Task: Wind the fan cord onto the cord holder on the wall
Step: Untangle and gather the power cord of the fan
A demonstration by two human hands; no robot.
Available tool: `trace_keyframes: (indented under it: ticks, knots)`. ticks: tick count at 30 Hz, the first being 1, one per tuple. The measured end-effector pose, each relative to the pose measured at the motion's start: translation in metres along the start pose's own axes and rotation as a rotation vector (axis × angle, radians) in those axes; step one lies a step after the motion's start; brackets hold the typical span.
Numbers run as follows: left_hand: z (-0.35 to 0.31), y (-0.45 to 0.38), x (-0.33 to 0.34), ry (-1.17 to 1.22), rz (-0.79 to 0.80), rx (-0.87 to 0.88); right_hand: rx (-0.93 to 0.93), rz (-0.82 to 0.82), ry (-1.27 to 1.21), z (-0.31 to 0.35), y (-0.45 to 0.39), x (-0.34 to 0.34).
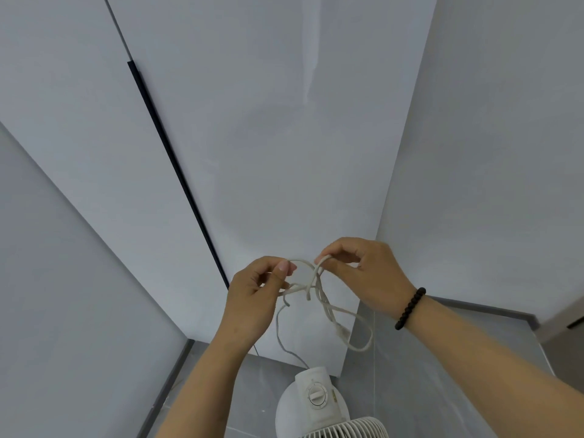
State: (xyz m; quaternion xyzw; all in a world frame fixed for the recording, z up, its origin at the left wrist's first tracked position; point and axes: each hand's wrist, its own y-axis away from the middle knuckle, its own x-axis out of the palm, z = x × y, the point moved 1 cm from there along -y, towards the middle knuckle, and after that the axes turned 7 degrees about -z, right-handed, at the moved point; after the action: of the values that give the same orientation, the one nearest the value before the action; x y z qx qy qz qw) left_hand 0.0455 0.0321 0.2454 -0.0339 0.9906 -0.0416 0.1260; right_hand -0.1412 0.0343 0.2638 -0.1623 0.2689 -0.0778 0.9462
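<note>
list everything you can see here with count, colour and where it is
fan cord: one, off-white, looped between both hands, trailing down to the fan
cord holder: one, translucent, on the wall behind the loops
fan: one, white, on the floor at bottom centre
wall panels: pale grey, with a dark vertical strip at left
floor: grey tile
bead bracelet: one, dark, on the right wrist
left hand: pinches the cord
right hand: pinches a loop

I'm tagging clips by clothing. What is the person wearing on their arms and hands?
Both forearms are bare, with no sleeves in view. The right wrist carries a bracelet of dark round beads. The left hand and right hand have no gloves or rings visible.
</note>
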Motion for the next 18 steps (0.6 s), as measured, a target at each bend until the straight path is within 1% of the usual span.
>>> trace_keyframes:
  ticks: [3,6,11,18]
  knots:
    - [0.001,-0.003,-0.005,0.046,-0.053,-0.031,0.136,-0.055,-0.061,-0.007,-0.002,-0.006]
    - [0.000,-0.005,-0.009,0.108,-0.112,-0.067,0.221,-0.095,-0.090,-0.012,-0.005,-0.011]
    - [-0.002,-0.006,-0.010,0.144,-0.217,-0.093,0.255,-0.135,-0.098,-0.016,-0.006,-0.013]
    - [0.001,-0.011,-0.017,0.203,-0.383,-0.169,0.309,-0.192,-0.175,-0.018,-0.007,-0.018]
